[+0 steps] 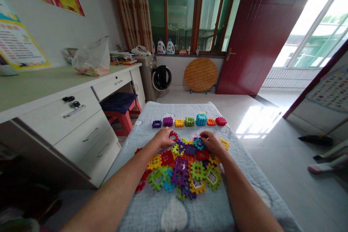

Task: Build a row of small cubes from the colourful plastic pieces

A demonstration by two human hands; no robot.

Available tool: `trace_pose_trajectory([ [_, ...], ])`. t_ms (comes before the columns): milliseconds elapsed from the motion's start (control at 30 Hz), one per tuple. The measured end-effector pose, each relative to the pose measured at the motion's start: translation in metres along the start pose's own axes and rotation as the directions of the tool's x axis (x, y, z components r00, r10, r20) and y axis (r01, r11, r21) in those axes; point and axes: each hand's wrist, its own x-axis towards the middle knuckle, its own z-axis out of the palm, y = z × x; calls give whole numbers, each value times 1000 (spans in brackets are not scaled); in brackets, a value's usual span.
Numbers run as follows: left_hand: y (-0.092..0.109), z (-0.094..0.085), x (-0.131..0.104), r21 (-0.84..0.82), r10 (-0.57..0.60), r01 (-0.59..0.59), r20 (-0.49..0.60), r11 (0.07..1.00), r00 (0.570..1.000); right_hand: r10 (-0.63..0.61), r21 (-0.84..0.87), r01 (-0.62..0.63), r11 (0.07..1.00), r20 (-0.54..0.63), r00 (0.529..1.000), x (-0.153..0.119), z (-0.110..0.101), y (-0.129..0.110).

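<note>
Seems to be at the picking-out step, drawing from a mixed pile of interlocking plastic tiles (180,170) on the cloth-covered worktop (206,210). Beyond the pile, a row of 7 single-colour groups (189,121): dark blue, purple, yellow, green, light blue, orange, red, from left to right. In the left hand (164,137), a red frame tile (173,136) pinched between the fingers, near the pile's far edge. At the right hand (213,142), fingers bent against a light blue tile (199,143); cannot tell whether gripped or only touched. Probably calls next for lifting both clear without dragging neighbours along, then matching red to the red group (221,121) and light blue to the light blue stack (201,119), without knocking the row.

As for containers: on the white desk (35,76), a translucent plastic bag (92,58) with orange-tinted contents, too blurred to name. On the windowsill (214,55), 2 detergent bottles (161,47), contents hidden. Below, a front-loading washing machine (145,70); cannot see into the drum.
</note>
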Motion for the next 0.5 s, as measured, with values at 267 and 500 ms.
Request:
trace_pose_trajectory([
  [267, -47, -57, -50, -96, 25, -22, 37, 995, 999, 23, -4, -23, 1000, 19, 1000, -1, -1, -1],
  [500, -64, -78, -112, -55, -7, 18, 190, 998, 982, -17, -33, 17, 999, 13, 1000, 0, 4, 2],
])
